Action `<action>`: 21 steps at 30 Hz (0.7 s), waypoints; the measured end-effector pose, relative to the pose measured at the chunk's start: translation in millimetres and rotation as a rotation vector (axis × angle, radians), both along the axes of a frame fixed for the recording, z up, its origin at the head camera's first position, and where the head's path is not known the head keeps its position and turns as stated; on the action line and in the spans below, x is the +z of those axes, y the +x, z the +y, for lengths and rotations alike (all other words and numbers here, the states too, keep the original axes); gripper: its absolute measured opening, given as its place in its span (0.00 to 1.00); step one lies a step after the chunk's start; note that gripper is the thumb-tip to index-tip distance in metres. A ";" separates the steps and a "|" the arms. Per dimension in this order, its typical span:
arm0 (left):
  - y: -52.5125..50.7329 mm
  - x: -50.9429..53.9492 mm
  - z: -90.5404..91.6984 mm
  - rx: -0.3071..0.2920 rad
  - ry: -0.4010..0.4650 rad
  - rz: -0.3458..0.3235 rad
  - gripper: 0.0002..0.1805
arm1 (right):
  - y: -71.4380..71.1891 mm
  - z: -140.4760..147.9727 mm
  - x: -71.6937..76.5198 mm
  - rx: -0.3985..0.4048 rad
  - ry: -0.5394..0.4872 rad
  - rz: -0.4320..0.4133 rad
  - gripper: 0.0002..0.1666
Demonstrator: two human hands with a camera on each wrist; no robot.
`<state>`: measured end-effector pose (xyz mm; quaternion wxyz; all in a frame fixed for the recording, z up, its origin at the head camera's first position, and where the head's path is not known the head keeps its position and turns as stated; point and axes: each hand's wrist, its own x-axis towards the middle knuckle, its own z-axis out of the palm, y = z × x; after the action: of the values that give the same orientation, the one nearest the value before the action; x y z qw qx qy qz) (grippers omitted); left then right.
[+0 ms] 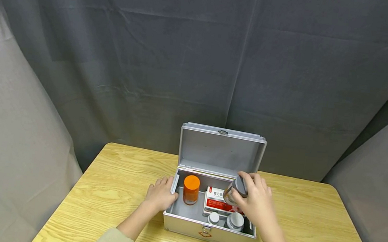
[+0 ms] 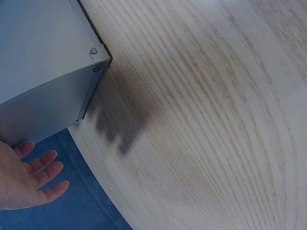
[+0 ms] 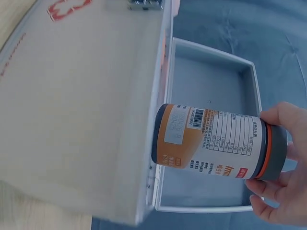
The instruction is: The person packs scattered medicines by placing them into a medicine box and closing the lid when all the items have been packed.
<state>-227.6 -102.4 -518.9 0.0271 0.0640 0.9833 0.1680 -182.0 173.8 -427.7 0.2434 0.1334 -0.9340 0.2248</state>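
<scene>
My right hand [image 1: 257, 198] grips a supplement bottle [image 3: 211, 143] by its dark grey cap [image 3: 275, 152], with its white and orange label showing in the right wrist view. The bottle is tilted over the right part of an open silver medicine case [image 1: 186, 224]. My left hand [image 1: 161, 194] is at the case's left wall, thumb at the rim and fingers outside, loosely spread in the left wrist view. Inside the case are an orange-capped bottle [image 1: 191, 190], a red and white medicine box [image 1: 215, 204], a small white-capped bottle [image 1: 213, 218] and a larger white-capped bottle [image 1: 235, 221].
The case lid [image 1: 220, 152] stands raised at the back. Beneath the case is a wood-grain table [image 1: 115, 184]. A dark grey curtain [image 1: 172, 62] hangs behind, with pale cloth [image 1: 10, 124] at the left side.
</scene>
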 end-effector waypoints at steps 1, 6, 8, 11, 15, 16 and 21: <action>0.0 0.0 0.0 -0.001 0.000 0.000 0.32 | -0.1 -2.4 -1.2 0.005 0.004 0.001 0.28; -0.1 0.1 -0.3 -0.001 0.002 -0.001 0.32 | -0.7 -14.8 -7.0 0.036 0.035 0.011 0.29; -0.1 0.1 -0.2 -0.001 0.002 0.000 0.31 | -0.7 -19.6 -9.2 0.048 0.053 0.011 0.29; 0.0 0.1 -0.1 -0.001 -0.003 0.000 0.31 | -1.0 -26.7 -12.7 0.067 0.063 -0.003 0.29; -0.2 -0.2 0.0 -0.001 -0.010 -0.002 0.31 | -1.3 -35.7 -17.0 0.096 0.066 -0.018 0.29; -0.3 -0.3 0.0 -0.002 -0.012 -0.003 0.31 | -1.2 -37.7 -18.0 0.102 0.066 -0.022 0.29; -0.8 -0.6 0.0 -0.001 -0.009 -0.003 0.31 | -1.6 -47.3 -24.0 0.133 0.071 -0.027 0.29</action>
<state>-228.4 -102.4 -519.4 0.0288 0.0642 0.9840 0.1635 -183.6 126.5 -451.7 0.2105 0.2004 -0.9337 0.2090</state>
